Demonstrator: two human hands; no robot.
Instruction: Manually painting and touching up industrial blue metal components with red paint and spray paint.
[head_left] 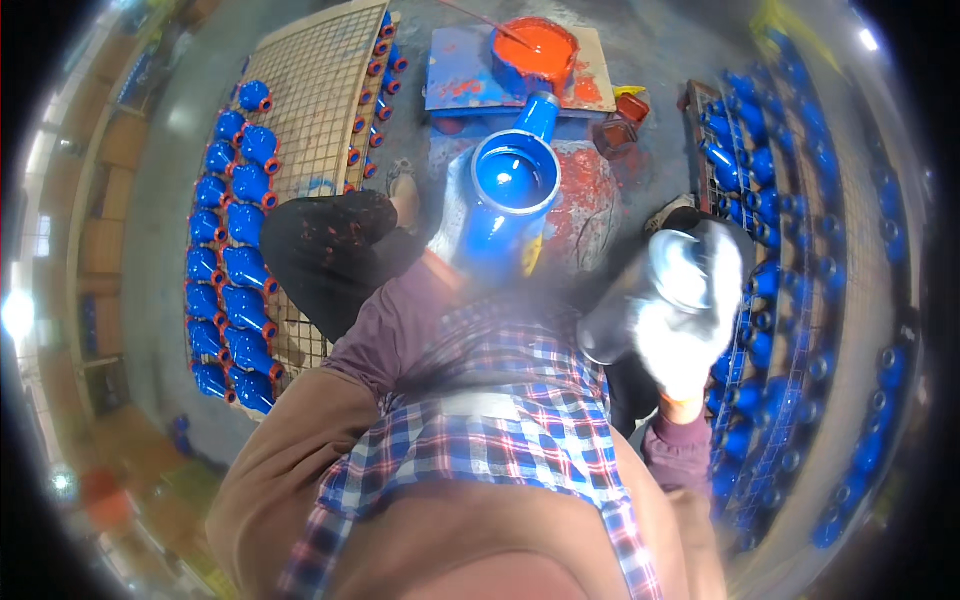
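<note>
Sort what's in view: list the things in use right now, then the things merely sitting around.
In use:
- right hand, gloved, holding a blurred metal container
- blue paint bucket
- left hand: hidden

Sitting around:
- orange paint bucket
- blue painted parts on the wire rack
- blue parts on the right

The right hand (690, 320), in a white glove, grips a metal can (650, 290) beside a big blue pipe fitting (505, 195) standing open-end up. An orange paint tub (535, 50) sits beyond it; blue fittings (235, 250) line the mesh rack's left edge.
</note>
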